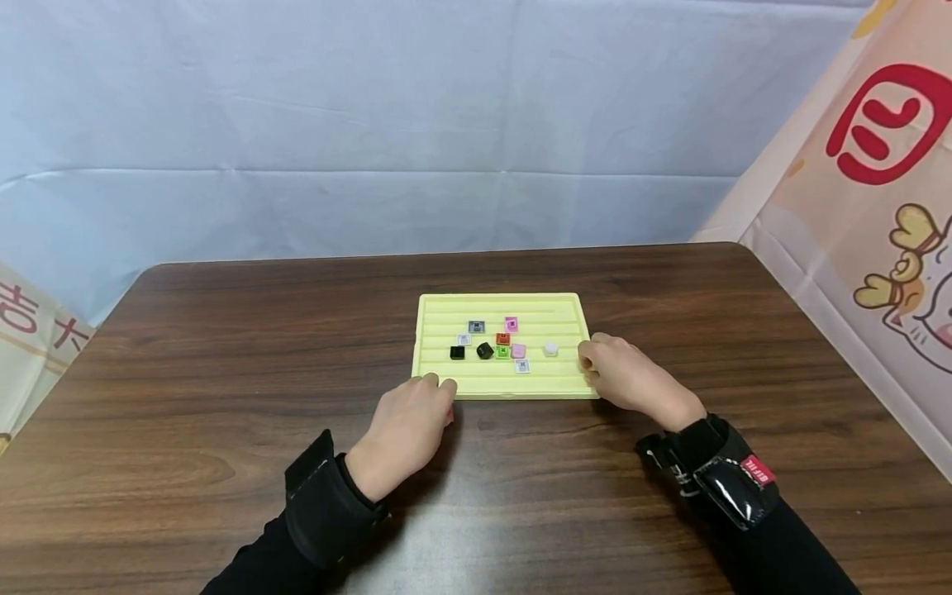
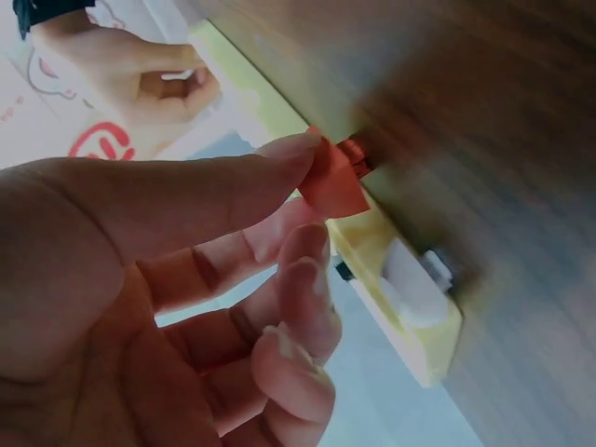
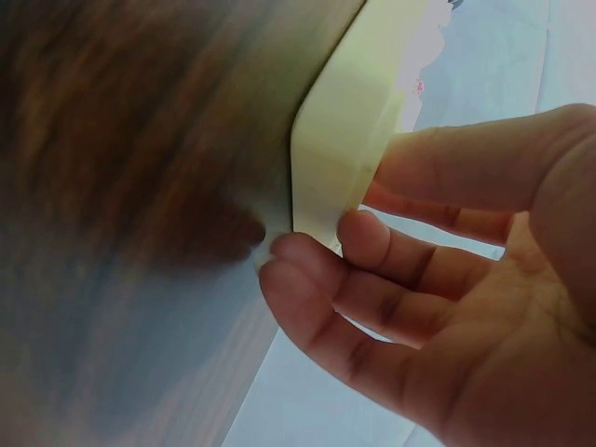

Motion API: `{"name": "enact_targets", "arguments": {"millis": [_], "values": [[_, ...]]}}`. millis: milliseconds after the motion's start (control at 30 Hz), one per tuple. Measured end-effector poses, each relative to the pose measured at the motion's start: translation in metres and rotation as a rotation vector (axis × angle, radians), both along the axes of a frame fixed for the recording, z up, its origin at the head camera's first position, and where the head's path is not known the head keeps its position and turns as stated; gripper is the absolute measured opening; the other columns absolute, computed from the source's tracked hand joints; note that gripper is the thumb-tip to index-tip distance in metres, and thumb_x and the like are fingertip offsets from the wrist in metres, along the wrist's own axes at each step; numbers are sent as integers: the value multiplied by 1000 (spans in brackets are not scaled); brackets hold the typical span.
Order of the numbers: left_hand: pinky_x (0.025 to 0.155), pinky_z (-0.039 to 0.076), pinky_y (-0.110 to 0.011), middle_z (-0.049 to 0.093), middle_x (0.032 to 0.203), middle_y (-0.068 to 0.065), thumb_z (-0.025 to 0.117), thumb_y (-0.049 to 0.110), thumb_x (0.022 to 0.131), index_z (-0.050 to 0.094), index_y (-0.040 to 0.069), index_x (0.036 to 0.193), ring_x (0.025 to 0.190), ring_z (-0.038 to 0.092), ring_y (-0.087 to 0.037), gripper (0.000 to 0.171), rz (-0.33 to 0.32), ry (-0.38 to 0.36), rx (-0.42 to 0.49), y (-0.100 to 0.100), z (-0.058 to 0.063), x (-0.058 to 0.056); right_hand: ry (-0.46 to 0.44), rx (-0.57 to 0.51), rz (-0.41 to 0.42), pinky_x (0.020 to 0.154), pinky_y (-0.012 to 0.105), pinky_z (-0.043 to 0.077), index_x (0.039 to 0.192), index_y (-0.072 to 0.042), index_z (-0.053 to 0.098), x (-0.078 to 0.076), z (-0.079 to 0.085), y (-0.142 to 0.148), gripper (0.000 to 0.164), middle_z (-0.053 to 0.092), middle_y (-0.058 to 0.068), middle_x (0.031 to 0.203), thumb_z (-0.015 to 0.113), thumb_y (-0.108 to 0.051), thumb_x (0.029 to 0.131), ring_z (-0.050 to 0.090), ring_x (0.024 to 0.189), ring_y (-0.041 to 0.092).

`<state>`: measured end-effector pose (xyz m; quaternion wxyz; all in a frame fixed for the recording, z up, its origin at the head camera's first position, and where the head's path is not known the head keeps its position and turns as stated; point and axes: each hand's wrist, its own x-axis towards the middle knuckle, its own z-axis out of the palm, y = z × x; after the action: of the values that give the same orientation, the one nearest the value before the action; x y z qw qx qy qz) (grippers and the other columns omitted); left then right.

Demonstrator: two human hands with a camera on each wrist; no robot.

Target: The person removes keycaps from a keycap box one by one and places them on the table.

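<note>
A shallow pale yellow tray [image 1: 431, 307] lies on the table, with several small keycaps on its ribbed floor. They include a black keycap [image 1: 457, 353], a green keycap [image 1: 502, 352], a red keycap [image 1: 502, 339] and a rounded white keycap [image 1: 550, 349]. At the tray's near left corner, my left hand [image 1: 407, 430] pinches another red keycap [image 2: 333, 184] between thumb and forefinger, its remaining fingers loosely curled. My right hand [image 1: 632, 376] grips the tray's right edge, thumb at the rim and curled fingertips at the side wall in the right wrist view.
The dark wood table [image 1: 223, 347] extends around the tray on all sides. Behind it hangs a pale blue cloth [image 1: 372, 124], and a printed banner [image 1: 840, 273] slants along the right. Black wrist bands [image 1: 330, 496] circle both forearms.
</note>
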<state>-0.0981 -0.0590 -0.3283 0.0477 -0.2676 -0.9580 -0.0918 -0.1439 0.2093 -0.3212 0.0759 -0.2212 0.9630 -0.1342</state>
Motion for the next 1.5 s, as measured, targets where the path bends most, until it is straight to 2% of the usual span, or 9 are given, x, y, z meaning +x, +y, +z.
{"name": "enact_targets", "arguments": {"millis": [400,633,767,1267,1500], "values": [[45,41,-30,44,62,-4,71,0,75,52,5,74,55,49,-20,20,27,30,16,-4,-3,-6,14,17,-23,55,28,34,85,2,56,-1,-1,-1,5,44,7,74,58,6,84,39,63,17],[46,38,-29,42,65,-2,67,-3,78,50,9,73,60,47,-19,22,-61,54,57,-5,-5,-8,14,9,-7,55,29,34,85,2,55,-1,-1,-1,6,44,7,74,58,6,84,39,63,17],[47,39,-29,43,67,-4,68,-1,78,53,9,75,63,49,-21,18,-78,54,42,-5,-6,-9,10,8,-2,56,29,34,85,2,55,-1,-1,0,6,44,7,75,58,7,84,39,63,17],[47,39,-30,45,68,-6,66,-1,80,57,7,76,60,46,-20,13,-54,33,39,-10,-4,-10,3,13,-21,56,29,34,85,1,55,-1,-1,-2,5,44,7,75,58,6,84,39,64,18],[47,38,-30,43,66,-5,61,-4,82,55,8,72,58,45,-20,17,-49,31,21,-10,-5,-9,21,8,-16,54,28,33,82,0,55,-1,-2,-1,8,44,6,73,58,7,84,38,62,18]]}}
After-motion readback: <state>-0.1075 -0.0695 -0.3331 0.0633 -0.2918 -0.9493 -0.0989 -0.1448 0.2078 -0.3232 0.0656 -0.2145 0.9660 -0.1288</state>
